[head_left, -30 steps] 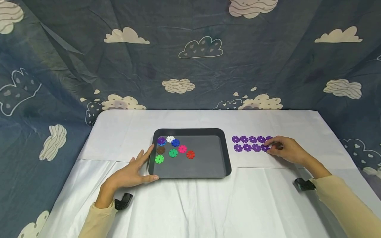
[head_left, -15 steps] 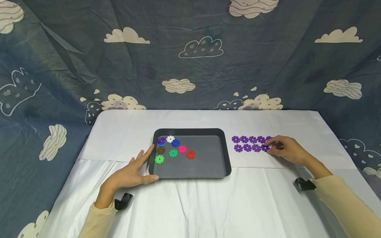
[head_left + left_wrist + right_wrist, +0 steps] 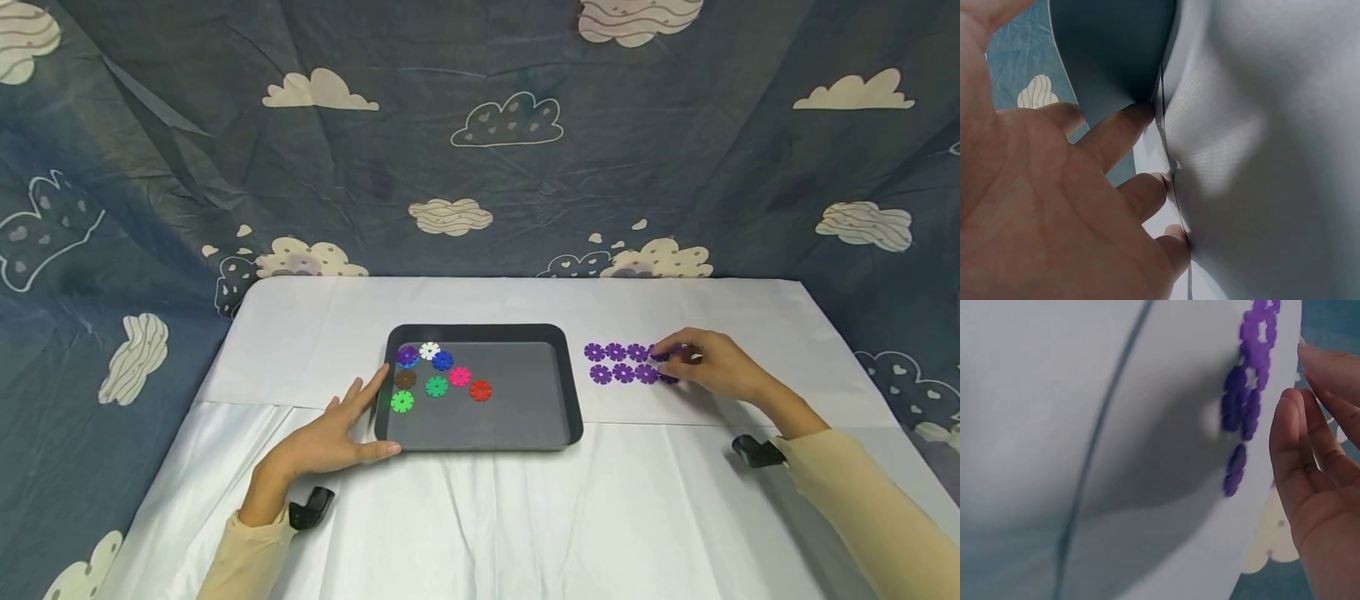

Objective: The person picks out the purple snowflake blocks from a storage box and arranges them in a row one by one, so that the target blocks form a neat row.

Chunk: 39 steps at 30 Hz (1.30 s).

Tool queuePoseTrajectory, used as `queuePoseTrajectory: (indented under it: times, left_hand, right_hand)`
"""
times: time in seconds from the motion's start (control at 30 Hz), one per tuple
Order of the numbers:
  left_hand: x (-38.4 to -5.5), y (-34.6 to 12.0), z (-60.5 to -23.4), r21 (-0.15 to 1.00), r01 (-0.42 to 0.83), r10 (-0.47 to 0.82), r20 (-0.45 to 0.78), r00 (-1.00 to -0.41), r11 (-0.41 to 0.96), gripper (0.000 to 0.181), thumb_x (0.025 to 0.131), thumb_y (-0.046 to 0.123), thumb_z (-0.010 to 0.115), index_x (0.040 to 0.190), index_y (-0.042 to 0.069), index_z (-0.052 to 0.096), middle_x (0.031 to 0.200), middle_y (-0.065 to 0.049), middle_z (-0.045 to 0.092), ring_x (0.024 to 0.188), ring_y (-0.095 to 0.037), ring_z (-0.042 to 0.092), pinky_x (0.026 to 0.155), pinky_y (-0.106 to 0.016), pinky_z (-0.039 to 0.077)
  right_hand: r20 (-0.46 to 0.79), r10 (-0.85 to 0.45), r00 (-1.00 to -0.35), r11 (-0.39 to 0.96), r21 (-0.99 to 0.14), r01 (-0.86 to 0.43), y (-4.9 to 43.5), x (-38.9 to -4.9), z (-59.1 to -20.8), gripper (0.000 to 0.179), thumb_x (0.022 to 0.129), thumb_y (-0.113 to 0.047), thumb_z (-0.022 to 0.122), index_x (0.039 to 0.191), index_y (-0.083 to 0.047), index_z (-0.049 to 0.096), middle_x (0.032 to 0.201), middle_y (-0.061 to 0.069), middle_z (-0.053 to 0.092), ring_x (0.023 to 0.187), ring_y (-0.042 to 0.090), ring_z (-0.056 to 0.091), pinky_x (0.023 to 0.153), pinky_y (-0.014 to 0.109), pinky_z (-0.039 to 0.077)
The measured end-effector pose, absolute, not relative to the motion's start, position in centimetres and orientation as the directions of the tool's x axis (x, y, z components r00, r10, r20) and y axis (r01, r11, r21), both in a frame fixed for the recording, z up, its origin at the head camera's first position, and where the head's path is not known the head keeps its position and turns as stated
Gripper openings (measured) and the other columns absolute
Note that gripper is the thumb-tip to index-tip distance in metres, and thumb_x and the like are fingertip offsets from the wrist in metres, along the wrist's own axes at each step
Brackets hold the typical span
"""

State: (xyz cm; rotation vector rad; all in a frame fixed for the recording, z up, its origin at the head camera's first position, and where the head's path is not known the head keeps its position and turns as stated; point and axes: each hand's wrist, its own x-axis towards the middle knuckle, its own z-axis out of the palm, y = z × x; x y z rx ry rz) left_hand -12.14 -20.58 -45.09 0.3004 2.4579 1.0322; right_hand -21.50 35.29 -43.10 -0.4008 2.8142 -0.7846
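Note:
My left hand (image 3: 322,442) rests at the left side of a dark grey tray (image 3: 525,417), fingers spread, index fingertip on the rim and thumb at the front left corner. Up close in the left wrist view, the tray's dark wall (image 3: 1116,56) rises beside the fingers. Two rows of purple flower-shaped plastic discs (image 3: 623,372) lie right of the tray. Over their right end hovers my right hand (image 3: 716,367), hiding some of them. In the right wrist view its thumb and bent fingers (image 3: 1286,425) stand apart, nothing between them, above the discs (image 3: 1234,400).
Inside the tray's left half lie several discs of other colours, among them a red disc (image 3: 481,390), a white disc (image 3: 429,351) and a light green disc (image 3: 402,402). White cloth (image 3: 637,508) covers the table. A dark cloud-patterned curtain (image 3: 375,167) hangs behind.
My right hand has risen off the right end of the purple rows and shifted slightly left and away from me. The left hand and the tray have stayed put.

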Motion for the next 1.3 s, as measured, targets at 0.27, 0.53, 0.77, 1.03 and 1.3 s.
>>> queuePoseTrajectory:
  times: [0.27, 0.53, 0.77, 1.03, 1.3]
  left_hand:
    - [-12.3, -20.6, -45.2, 0.719, 0.033, 0.369, -0.317, -0.874, 0.695, 0.110, 0.082, 0.057, 0.076, 0.161, 0.040, 0.001, 0.165, -0.028, 0.000, 0.149, -0.056, -0.004, 0.115, -0.075, 0.004]
    - [-12.3, -20.6, -45.1, 0.716, 0.034, 0.369, -0.318, -0.873, 0.697, 0.110, 0.082, 0.057, 0.076, 0.161, 0.039, 0.002, 0.166, -0.026, 0.001, 0.148, -0.057, -0.004, 0.114, -0.077, 0.006]
    - [-12.4, -20.6, -45.1, 0.705, 0.026, 0.362, -0.331, -0.872, 0.708, 0.110, 0.082, 0.059, 0.075, 0.160, 0.042, 0.001, 0.166, -0.027, 0.000, 0.147, -0.060, -0.004, 0.112, -0.078, 0.008]
    - [-12.2, -20.7, -45.2, 0.711, 0.039, 0.369, -0.316, -0.874, 0.702, 0.110, 0.082, 0.057, 0.076, 0.161, 0.040, 0.001, 0.166, -0.028, 0.001, 0.148, -0.058, -0.002, 0.114, -0.076, 0.007]
    - [-12.2, -20.8, -45.2, 0.709, 0.048, 0.369, -0.306, -0.878, 0.703, 0.110, 0.082, 0.058, 0.076, 0.161, 0.040, 0.001, 0.166, -0.027, 0.003, 0.149, -0.055, -0.001, 0.116, -0.074, 0.005]
  right_hand:
    - [-0.115, -0.360, -0.926, 0.787, -0.571, -0.235, 33.0, -21.9, -41.6, 0.029, 0.090, -0.016, 0.076, 0.116, -0.004, 0.071, 0.113, 0.017, 0.068, 0.089, 0.022, 0.064, 0.068, 0.022, 0.055]
    - [-0.054, -0.430, -0.901, 0.756, -0.567, -0.327, 30.8, -22.3, -40.3, 0.026, 0.090, -0.011, 0.075, 0.115, -0.005, 0.071, 0.113, 0.014, 0.069, 0.091, 0.021, 0.067, 0.080, 0.027, 0.059]
    - [-0.035, -0.484, -0.874, 0.717, -0.588, -0.374, 28.5, -22.7, -39.5, 0.023, 0.092, -0.016, 0.074, 0.114, -0.012, 0.071, 0.112, 0.004, 0.069, 0.093, 0.017, 0.067, 0.088, 0.034, 0.058]
    - [-0.009, -0.562, -0.827, 0.637, -0.643, -0.426, 24.4, -23.4, -38.7, 0.022, 0.092, -0.016, 0.074, 0.114, -0.011, 0.072, 0.113, 0.008, 0.069, 0.095, 0.018, 0.067, 0.089, 0.040, 0.058]
    - [-0.006, -0.617, -0.787, 0.591, -0.664, -0.458, 20.2, -24.2, -37.8, 0.022, 0.093, -0.016, 0.074, 0.114, -0.012, 0.071, 0.115, 0.007, 0.069, 0.093, 0.018, 0.066, 0.089, 0.040, 0.058]
